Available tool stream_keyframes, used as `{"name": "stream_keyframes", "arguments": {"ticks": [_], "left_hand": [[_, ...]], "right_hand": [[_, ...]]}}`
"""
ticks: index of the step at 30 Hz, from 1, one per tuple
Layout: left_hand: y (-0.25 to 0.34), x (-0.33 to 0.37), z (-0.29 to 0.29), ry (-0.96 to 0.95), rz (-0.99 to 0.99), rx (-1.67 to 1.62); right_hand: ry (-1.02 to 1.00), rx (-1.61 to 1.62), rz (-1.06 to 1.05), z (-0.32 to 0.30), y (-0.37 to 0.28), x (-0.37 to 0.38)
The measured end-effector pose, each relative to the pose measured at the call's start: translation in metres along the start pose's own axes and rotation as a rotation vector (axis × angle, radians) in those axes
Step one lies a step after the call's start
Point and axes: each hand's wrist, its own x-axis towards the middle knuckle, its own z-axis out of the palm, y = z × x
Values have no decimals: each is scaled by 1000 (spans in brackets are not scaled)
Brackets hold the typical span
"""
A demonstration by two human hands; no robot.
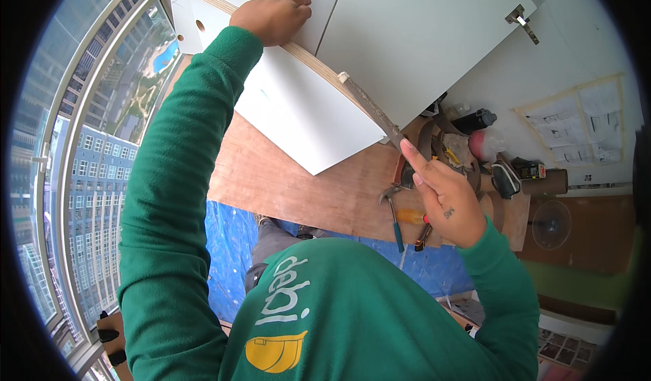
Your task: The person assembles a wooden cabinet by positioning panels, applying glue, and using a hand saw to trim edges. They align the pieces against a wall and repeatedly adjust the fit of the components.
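My left hand (271, 18) rests over the raw plywood edge of a white panel (305, 109) that stands on edge in front of me, fingers curled on its top. My right hand (444, 198) is lower right and grips the end of a long thin tool (369, 109). The tool slants up and left, and its pale tip touches the panel's edge. Both arms wear green sleeves. A second white panel (420, 35) with a metal hinge (522, 21) stands just behind the first.
A brown wooden sheet (285, 184) lies below on blue tarp (230, 245). On it are a blue-handled hammer (393, 211), an orange-handled screwdriver (410, 216), brown tape rolls (434, 137), a black bottle (478, 120) and a small fan (550, 223). Tall windows (88, 150) run along the left.
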Motion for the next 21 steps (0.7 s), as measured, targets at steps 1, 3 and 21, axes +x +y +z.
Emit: {"name": "stream_keyframes", "arguments": {"ticks": [1, 3, 21], "left_hand": [[0, 0, 1, 0, -12, 2], [0, 2, 1, -1, -12, -5], [4, -1, -24, -155, -83, -108]], "right_hand": [[2, -9, 19, 2, 3, 4], [15, -22, 27, 7, 10, 13], [41, 13, 5, 4, 0, -13]]}}
